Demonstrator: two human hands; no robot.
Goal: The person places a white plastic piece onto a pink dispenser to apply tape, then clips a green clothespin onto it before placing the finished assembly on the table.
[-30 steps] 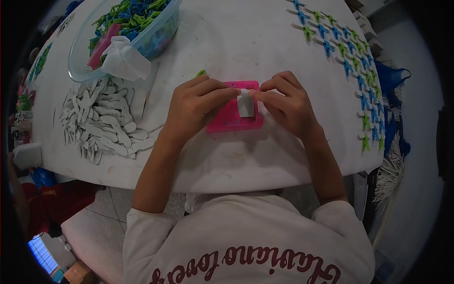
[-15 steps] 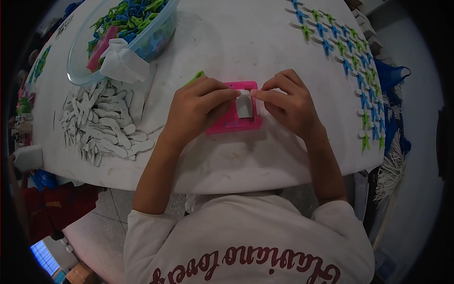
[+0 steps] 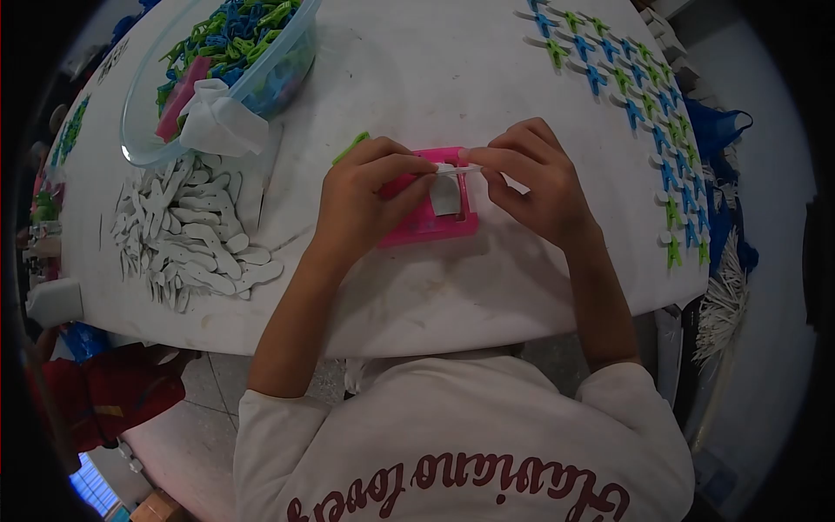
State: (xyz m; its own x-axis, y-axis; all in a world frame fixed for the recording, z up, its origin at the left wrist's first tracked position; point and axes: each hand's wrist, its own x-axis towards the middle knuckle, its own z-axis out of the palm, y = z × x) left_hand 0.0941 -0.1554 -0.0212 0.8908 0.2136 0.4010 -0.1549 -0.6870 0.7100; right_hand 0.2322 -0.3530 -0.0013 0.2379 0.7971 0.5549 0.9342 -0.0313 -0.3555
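My left hand (image 3: pixel 370 187) and my right hand (image 3: pixel 539 183) meet over a pink plastic tray (image 3: pixel 428 229) on the table. Between them is a small thin white piece (image 3: pixel 455 170), seen edge-on. Left thumb and forefinger pinch one end of it, while the right fingertips close on the other end. A greyish-white pad or roll (image 3: pixel 445 196) sits in the tray's opening, just below the fingers. Behind my left hand lies a green clip (image 3: pixel 350 148), partly covered by that hand.
Flat white shaped pieces (image 3: pixel 191 230) lie heaped at left. Behind them a clear blue tub (image 3: pixel 135 135) holds green and blue clips, with a white cloth (image 3: pixel 222 122) over its rim. Rows of blue and green clips (image 3: pixel 661 139) with white pieces line the right edge.
The white piece between my fingers now shows as a thin edge-on strip. My right fingers have shifted slightly left and spread around its end. The camera view has moved slightly.
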